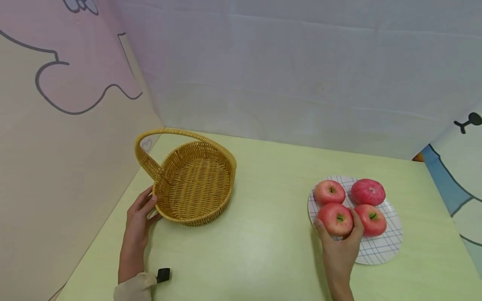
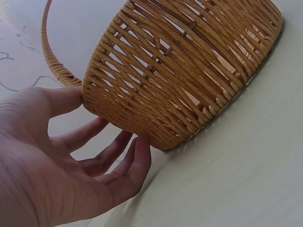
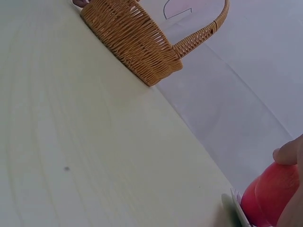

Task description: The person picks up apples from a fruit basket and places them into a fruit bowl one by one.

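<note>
A round wicker basket (image 1: pixel 199 188) with an arched handle stands at the left of the table. My left hand (image 1: pixel 139 215) holds its near left side; in the left wrist view the fingers of this hand (image 2: pixel 71 156) curl against the woven wall (image 2: pixel 165 75). On the right, my right hand (image 1: pixel 340 251) grips the front left apple (image 1: pixel 335 219) between thumb and fingers. This apple is over a white plate (image 1: pixel 389 246) with a grid pattern. Around it on the plate are a back left apple (image 1: pixel 324 193), a back right apple (image 1: pixel 370 192) and a front right apple (image 1: pixel 373 221).
The pale table (image 1: pixel 263 234) meets a hanging white cloth (image 1: pixel 282 83) at the back. A printed panel (image 1: pixel 75 146) borders the left side, and another printed panel (image 1: pixel 463 175) the right. A small black piece (image 1: pixel 163 274) sticks out beside the left sleeve (image 1: pixel 135 287).
</note>
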Tool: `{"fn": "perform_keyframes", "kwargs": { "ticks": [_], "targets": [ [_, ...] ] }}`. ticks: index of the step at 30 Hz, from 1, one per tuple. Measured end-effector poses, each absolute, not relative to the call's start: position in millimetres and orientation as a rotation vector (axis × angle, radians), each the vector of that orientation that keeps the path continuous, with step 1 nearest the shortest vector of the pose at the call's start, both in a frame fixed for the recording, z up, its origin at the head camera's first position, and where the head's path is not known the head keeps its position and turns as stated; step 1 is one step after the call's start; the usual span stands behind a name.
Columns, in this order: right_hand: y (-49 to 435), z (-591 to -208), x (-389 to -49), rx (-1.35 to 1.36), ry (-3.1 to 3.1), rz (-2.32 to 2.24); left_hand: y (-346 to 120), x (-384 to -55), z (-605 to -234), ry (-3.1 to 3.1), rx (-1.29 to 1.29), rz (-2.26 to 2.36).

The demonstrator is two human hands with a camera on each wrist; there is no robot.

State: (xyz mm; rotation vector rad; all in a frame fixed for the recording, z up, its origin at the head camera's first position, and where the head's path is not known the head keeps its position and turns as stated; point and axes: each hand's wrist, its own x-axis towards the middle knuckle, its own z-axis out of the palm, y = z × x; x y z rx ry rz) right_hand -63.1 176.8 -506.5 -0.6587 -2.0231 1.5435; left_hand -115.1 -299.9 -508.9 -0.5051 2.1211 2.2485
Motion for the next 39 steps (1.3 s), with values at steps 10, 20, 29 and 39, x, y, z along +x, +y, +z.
{"fn": "perform_keyframes", "kwargs": {
  "ticks": [10, 20, 29, 39],
  "targets": [
    [182, -516, -64, -0.703, -2.097, 1.483, -300, -113, -509, 2.111, -0.516, 2.256],
    [187, -522, -66, -0.682, -2.157, 1.457, -297, -115, -505, 2.121, -0.534, 2.244],
    [186, -522, -67, -0.619, -2.224, 1.372, -298, -114, -504, 2.131, -0.541, 2.236],
    [185, -520, -67, -0.583, -2.256, 1.296, -299, -114, -505, 2.143, -0.537, 2.222]
  ]
}}
